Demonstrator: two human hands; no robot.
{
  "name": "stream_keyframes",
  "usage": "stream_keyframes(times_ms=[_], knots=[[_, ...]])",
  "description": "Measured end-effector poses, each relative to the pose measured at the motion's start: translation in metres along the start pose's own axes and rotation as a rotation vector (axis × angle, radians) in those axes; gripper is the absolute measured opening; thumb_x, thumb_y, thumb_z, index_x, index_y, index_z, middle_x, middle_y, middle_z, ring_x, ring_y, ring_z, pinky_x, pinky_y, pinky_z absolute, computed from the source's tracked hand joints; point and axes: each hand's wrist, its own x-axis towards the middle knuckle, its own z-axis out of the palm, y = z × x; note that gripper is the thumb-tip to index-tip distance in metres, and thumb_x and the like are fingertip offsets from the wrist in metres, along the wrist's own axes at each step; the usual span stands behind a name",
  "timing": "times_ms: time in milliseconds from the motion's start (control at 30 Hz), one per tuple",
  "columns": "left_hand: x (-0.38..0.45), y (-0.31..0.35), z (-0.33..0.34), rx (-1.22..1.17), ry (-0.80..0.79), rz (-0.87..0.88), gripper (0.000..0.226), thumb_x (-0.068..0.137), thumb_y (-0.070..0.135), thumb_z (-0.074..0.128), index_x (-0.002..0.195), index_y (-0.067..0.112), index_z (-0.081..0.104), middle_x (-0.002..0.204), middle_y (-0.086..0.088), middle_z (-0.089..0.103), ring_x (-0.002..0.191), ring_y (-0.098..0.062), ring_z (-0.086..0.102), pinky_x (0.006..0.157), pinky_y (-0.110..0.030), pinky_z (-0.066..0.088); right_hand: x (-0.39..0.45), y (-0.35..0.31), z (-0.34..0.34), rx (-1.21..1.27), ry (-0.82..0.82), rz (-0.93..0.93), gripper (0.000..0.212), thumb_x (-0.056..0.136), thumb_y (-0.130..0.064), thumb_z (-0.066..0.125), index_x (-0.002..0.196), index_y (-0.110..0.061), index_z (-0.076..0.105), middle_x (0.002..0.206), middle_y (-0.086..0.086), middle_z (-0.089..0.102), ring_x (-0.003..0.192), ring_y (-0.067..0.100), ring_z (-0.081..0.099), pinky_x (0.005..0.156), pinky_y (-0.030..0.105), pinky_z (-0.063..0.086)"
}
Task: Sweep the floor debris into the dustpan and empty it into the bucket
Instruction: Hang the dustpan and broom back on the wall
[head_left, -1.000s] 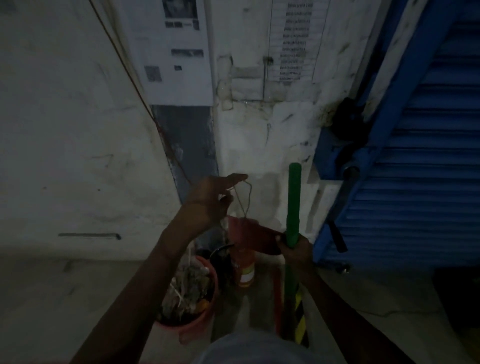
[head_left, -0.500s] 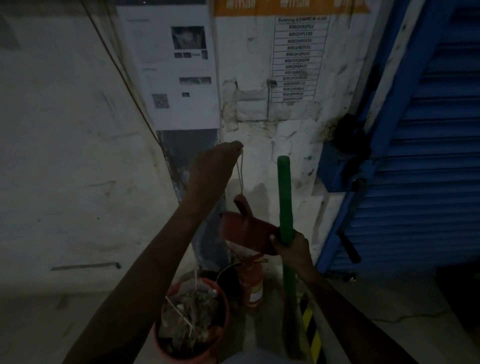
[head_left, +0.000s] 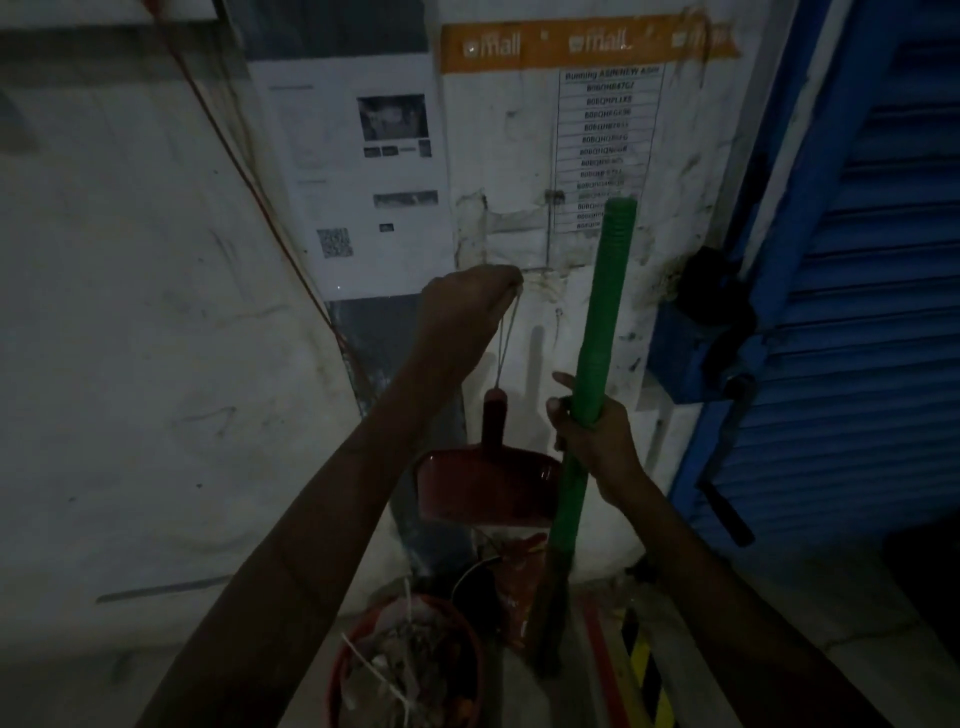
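**Dustpan hanging by its string at the wall**

The left hand (head_left: 462, 306) is raised against the scuffed white wall (head_left: 130, 312), fingertips pinching the thin pale string loop (head_left: 506, 343) of a dark red plastic dustpan (head_left: 485, 483) — the pan hangs below it, handle up, flat to the wall. The right hand (head_left: 592, 436) is wrapped around the green ribbed broom handle (head_left: 605, 312), which stands nearly upright just beside the pan. Lower down, on the floor, sits the round red bucket (head_left: 467, 634), filled with grey debris (head_left: 410, 670) — directly under the dustpan.
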Motion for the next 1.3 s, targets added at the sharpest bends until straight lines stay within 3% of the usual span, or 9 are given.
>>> stream_keyframes(times_ms=[167, 333, 433, 633, 767, 900, 1033, 1167, 1300], knots=[[0.023, -0.015, 0.018, -0.075, -0.027, -0.098, 0.009, 0.088, 0.014, 0.072, 0.093, 0.010, 0.078, 0.086, -0.005, 0.077, 0.072, -0.021, 0.072, 0.063, -0.038, 0.059, 0.052, -0.045, 0.010, 0.110, -0.056, -0.039, 0.027, 0.094, -0.021, 0.069, 0.120, -0.020, 0.069, 0.077, -0.005, 0.066, 0.061, 0.018, 0.058, 0.060, 0.034, 0.053], [0.048, -0.015, 0.036, -0.142, -0.056, -0.154, 0.010, 0.088, 0.012, 0.070, 0.094, 0.008, 0.078, 0.088, -0.002, 0.077, 0.075, -0.012, 0.070, 0.068, -0.034, 0.058, 0.104, -0.086, 0.013, 0.129, -0.146, -0.104, 0.015, 0.090, -0.021, 0.073, 0.105, -0.020, 0.070, 0.074, 0.005, 0.066, 0.058, 0.020, 0.060, 0.056, 0.035, 0.050], [0.065, -0.013, 0.046, -0.141, -0.041, -0.178, 0.011, 0.088, 0.011, 0.070, 0.095, 0.008, 0.078, 0.087, -0.004, 0.077, 0.075, -0.013, 0.070, 0.069, -0.033, 0.058, 0.138, -0.103, 0.010, 0.138, -0.159, -0.093, 0.010, 0.089, -0.017, 0.074, 0.096, -0.012, 0.071, 0.074, 0.010, 0.066, 0.055, 0.019, 0.058, 0.055, 0.034, 0.048], [0.097, -0.017, 0.065, 0.081, 0.149, -0.155, 0.014, 0.085, 0.010, 0.075, 0.098, 0.007, 0.077, 0.091, -0.008, 0.077, 0.077, -0.019, 0.073, 0.067, -0.036, 0.060, 0.183, -0.135, -0.006, 0.154, -0.173, -0.123, 0.010, 0.086, -0.016, 0.076, 0.089, -0.008, 0.071, 0.076, 0.009, 0.068, 0.053, 0.018, 0.059, 0.050, 0.030, 0.047], [0.124, -0.025, 0.078, 0.286, 0.194, -0.111, 0.017, 0.085, 0.015, 0.075, 0.101, 0.008, 0.074, 0.091, -0.009, 0.075, 0.074, -0.025, 0.072, 0.056, -0.037, 0.057, 0.216, -0.163, -0.017, 0.181, -0.177, -0.097, 0.012, 0.083, -0.013, 0.078, 0.091, -0.005, 0.074, 0.077, 0.008, 0.069, 0.053, 0.019, 0.059, 0.051, 0.029, 0.046], [0.165, -0.045, 0.094, 0.478, 0.259, -0.077, 0.024, 0.086, 0.009, 0.075, 0.109, 0.013, 0.070, 0.092, -0.005, 0.071, 0.065, -0.024, 0.067, 0.045, -0.032, 0.048, 0.246, -0.201, -0.026, 0.214, -0.173, -0.093, 0.010, 0.083, -0.010, 0.079, 0.089, -0.005, 0.073, 0.094, 0.019, 0.072, 0.048, 0.021, 0.056, 0.049, 0.029, 0.046], [0.217, -0.064, 0.092, 0.466, 0.385, -0.106, 0.033, 0.087, 0.003, 0.068, 0.118, 0.013, 0.067, 0.100, -0.005, 0.071, 0.074, -0.025, 0.066, 0.052, -0.034, 0.049, 0.279, -0.254, -0.036, 0.263, -0.103, -0.114, 0.013, 0.080, -0.004, 0.079, 0.087, -0.005, 0.068, 0.077, 0.011, 0.067, 0.043, 0.018, 0.053, 0.046, 0.027, 0.045], [0.279, -0.074, 0.077, 0.390, 0.409, -0.141, 0.008, 0.090, 0.018, 0.065, 0.090, 0.012, 0.071, 0.081, -0.007, 0.067, 0.064, -0.029, 0.064, 0.053, -0.041, 0.052, 0.304, -0.311, -0.047, 0.272, -0.050, -0.165, 0.011, 0.079, -0.001, 0.077, 0.085, -0.007, 0.070, 0.077, 0.010, 0.065, 0.045, 0.017, 0.051, 0.045, 0.025, 0.045], [0.352, -0.075, 0.053, 0.253, 0.417, -0.191, 0.020, 0.091, 0.032, 0.068, 0.087, 0.014, 0.076, 0.080, -0.004, 0.071, 0.073, -0.025, 0.067, 0.062, -0.038, 0.053, 0.325, -0.368, -0.047, 0.268, -0.028, -0.221, 0.010, 0.082, -0.001, 0.075, 0.088, -0.007, 0.071, 0.078, 0.007, 0.065, 0.046, 0.017, 0.050, 0.046, 0.026, 0.041]])
